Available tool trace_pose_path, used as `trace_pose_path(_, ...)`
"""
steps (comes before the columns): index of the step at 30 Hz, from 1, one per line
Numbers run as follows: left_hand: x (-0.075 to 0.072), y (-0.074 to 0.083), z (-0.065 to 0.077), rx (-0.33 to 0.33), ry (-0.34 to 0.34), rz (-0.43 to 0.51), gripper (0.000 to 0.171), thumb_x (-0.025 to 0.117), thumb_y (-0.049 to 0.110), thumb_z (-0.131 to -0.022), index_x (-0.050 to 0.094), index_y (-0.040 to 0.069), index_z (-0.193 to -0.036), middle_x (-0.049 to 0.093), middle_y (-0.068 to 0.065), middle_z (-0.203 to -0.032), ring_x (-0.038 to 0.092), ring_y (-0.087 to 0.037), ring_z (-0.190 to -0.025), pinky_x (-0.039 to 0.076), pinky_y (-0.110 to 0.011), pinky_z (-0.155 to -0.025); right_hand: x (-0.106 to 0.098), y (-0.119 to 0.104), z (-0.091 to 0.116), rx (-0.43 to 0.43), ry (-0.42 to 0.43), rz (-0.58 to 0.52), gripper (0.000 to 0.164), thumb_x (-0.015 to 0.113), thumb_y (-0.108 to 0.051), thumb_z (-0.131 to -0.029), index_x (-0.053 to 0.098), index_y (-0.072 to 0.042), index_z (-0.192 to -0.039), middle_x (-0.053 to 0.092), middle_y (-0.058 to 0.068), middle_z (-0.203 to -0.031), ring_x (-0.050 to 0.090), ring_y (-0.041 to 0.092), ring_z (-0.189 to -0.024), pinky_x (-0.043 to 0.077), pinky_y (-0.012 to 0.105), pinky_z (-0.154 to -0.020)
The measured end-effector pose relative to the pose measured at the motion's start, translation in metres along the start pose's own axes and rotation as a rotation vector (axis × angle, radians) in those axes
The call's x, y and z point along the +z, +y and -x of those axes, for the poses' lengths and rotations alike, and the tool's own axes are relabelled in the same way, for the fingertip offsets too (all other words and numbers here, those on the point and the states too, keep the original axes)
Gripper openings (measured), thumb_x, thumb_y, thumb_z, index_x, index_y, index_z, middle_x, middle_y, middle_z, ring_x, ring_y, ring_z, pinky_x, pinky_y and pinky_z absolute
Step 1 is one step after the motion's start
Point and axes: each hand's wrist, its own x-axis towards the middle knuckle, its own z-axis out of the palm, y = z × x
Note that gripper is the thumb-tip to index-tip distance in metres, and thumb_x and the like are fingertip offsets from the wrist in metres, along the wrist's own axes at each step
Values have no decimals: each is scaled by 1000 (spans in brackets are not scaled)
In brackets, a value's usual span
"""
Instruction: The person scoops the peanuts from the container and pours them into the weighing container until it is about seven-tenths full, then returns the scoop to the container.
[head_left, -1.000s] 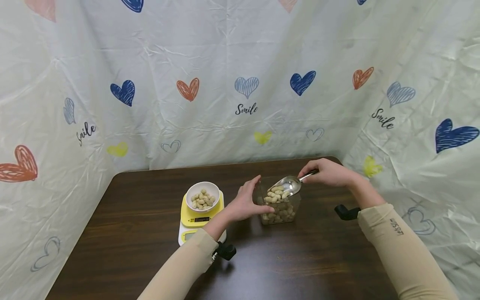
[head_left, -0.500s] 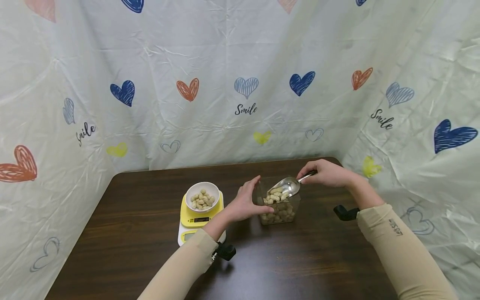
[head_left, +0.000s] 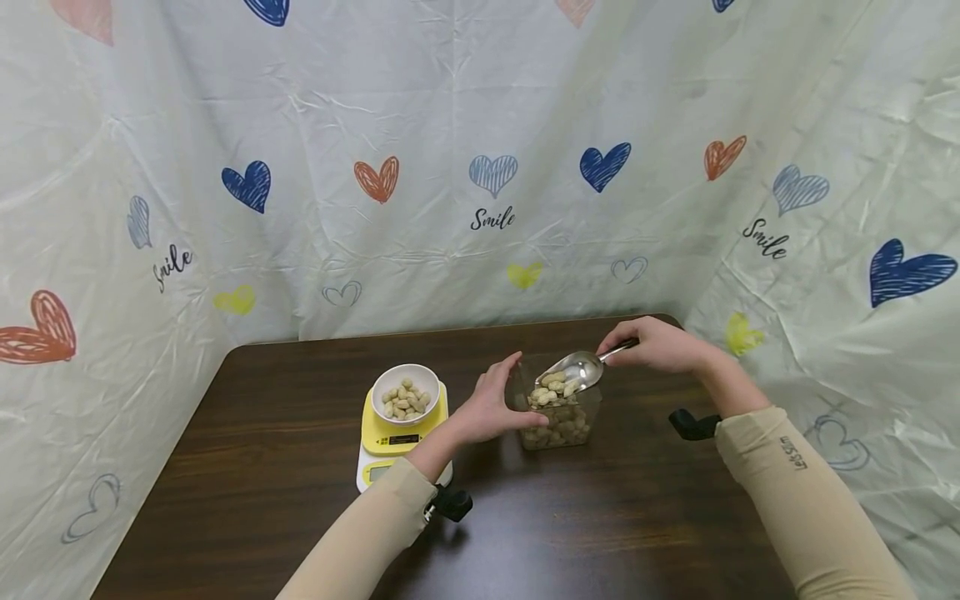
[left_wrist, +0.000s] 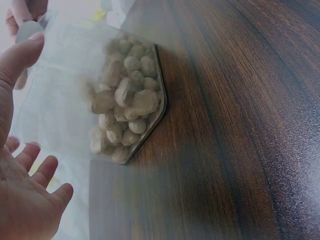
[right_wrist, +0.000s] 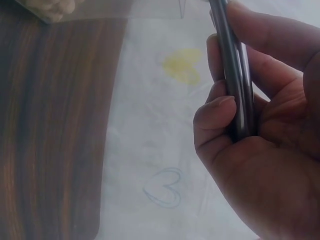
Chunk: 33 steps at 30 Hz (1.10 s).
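Observation:
My left hand (head_left: pixel 491 407) grips a clear container (head_left: pixel 558 429) of unshelled peanuts (left_wrist: pixel 127 102), the thumb at its front and the fingers on its left side. In my right hand (head_left: pixel 656 346) is the handle (right_wrist: pixel 232 75) of a metal scoop (head_left: pixel 581 369), with the fingers curled round it. The scoop tilts down to the left into the top of the container, several peanuts lying at its mouth. Left of the container, a white bowl (head_left: pixel 382 418) with some peanuts sits on a yellow and white kitchen scale (head_left: pixel 375 442); my left forearm hides part of the scale.
The dark wooden table (head_left: pixel 247 467) has its back edge just behind the container. A white curtain (head_left: pixel 435 275) printed with hearts hangs around the back and sides. Black cameras (head_left: pixel 452 502) sit on both wrists.
The scoop and right hand shift only very slightly over the container. The left hand, container, bowl and scale keep their places.

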Motion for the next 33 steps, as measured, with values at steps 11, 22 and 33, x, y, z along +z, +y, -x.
trace_pose_path(11,2,0,-1,5,19,-10,113,85,55,-78,17,28,-164,32,-5,-159,36,-29,-140,36,-50,-110,11,-1,-2,16,-30,-50,20,73,-32,-97,77,-19,-111,70,1,-118,63,21,-107,51,42,-87)
trace_pose_path(22,0,1,0,-1,13,-4,114,86,52,-78,16,28,-165,30,-4,-161,34,-28,-141,34,-50,-111,11,10,-1,45,7,-63,23,72,-39,-96,76,-24,-113,68,0,-122,62,22,-110,50,43,-88)
trace_pose_path(33,-13,5,13,44,-8,-41,123,83,58,-79,1,31,-166,21,2,-167,11,-31,-154,23,-55,-118,12,8,11,80,122,-99,31,69,-41,-99,75,-19,-120,68,4,-126,62,24,-110,50,44,-89)
